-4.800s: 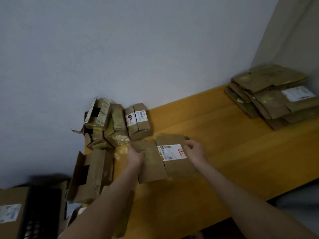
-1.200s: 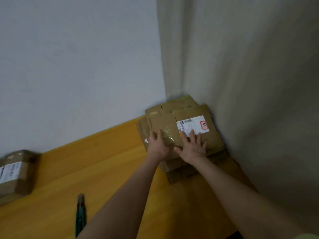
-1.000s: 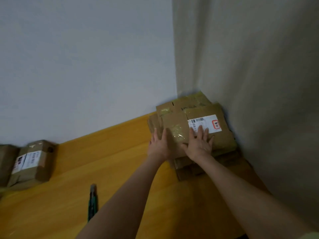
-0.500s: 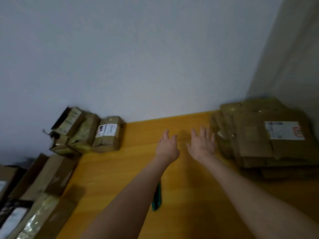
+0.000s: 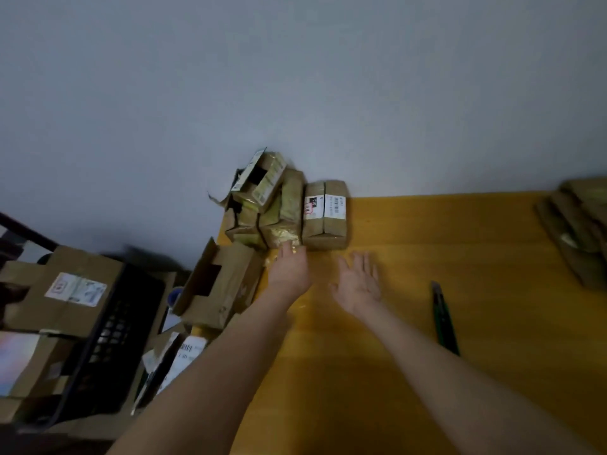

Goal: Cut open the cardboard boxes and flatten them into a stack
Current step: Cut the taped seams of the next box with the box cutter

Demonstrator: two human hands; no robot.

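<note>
"Just in front of the labelled box (image 5: 325, 215), the right hand (image 5: 359, 282) is spread wide and empty. The left hand (image 5: 290, 269), fingers straight, reaches the foot of the taped box (image 5: 285, 224) immediately left of it. Whether it touches, I can't tell."

"What worries you?"

"The torn box (image 5: 259, 178) leans atop the heap, left of the labelled box. Pull the wrong one out and I'd expect the heap to topple, perhaps off the table (image 5: 427, 244) edge."

"And the knife (image 5: 443, 315)?"

"Lying well right of the labelled box. A box dragged that way could knock it, and a careless grab is risky if the blade is out, which I can't tell."

"The flattened stack (image 5: 578, 231)?"

"Far right of the labelled box, safe enough."
</note>
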